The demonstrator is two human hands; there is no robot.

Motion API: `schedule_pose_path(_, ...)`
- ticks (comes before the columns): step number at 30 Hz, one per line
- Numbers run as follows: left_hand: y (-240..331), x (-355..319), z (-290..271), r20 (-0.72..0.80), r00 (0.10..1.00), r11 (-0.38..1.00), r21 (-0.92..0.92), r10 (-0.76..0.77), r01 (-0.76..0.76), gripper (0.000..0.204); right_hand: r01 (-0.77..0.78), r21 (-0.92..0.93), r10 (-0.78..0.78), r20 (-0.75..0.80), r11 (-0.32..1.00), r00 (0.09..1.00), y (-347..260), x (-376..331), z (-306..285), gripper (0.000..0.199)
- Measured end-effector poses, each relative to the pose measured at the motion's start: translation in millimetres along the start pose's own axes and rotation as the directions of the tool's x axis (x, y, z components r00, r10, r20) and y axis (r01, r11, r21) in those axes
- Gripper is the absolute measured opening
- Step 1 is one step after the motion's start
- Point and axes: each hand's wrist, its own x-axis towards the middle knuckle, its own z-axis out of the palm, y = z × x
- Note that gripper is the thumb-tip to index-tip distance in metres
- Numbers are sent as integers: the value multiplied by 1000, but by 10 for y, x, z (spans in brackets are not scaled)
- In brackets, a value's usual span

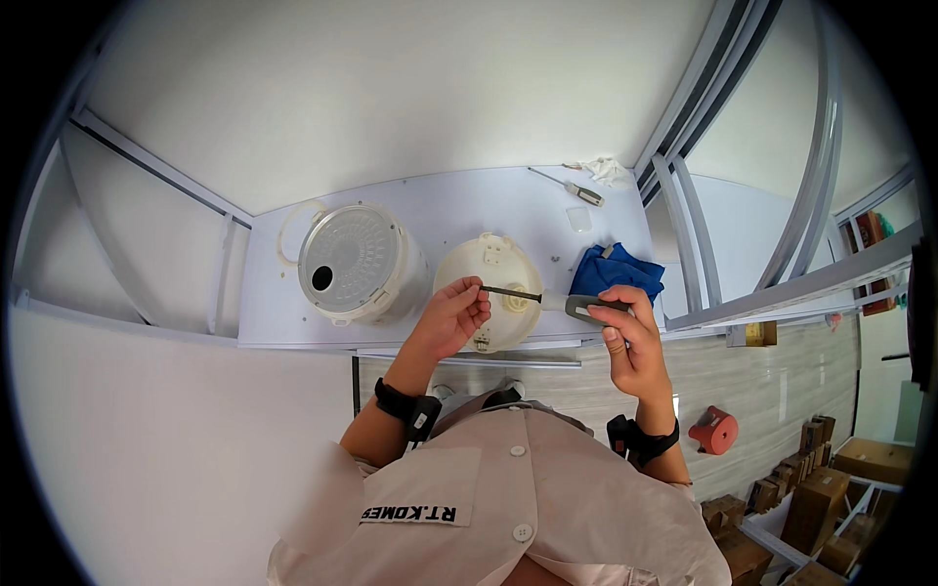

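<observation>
My right hand grips the grey handle of a screwdriver that lies level above the table. My left hand pinches the tip end of its dark shaft. Both hands hover over a round cream-coloured appliance lid lying on the white table. To the left of the lid stands the upturned white cooker body, its ribbed round base with a dark hole facing up.
A crumpled blue cloth lies right of the lid. A second screwdriver, a small clear cup and a white rag sit at the back right. Below on the floor are a red object and several cardboard boxes.
</observation>
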Motion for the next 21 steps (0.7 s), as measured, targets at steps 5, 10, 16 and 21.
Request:
schedule_pose_path(5,-30,7,-18,-9,998,990,128,59,-57,8,21,-48,-23,-38,999,999,3,46,-12,24)
schedule_pose_path(10,-108,-5,29,-30,983,801,585,180,-129,13,-297,262,356,-215,918,910,180,-94,122,23)
schedule_pose_path(16,-133,-128,203,165,938,127,969,304,-211,19,-396,201,442,-304,896,844,241,-132,229,17)
schedule_pose_path(21,-100,-232,175,386,880,-253,913,276,-320,47,-345,80,352,-322,935,879,273,-162,372,15)
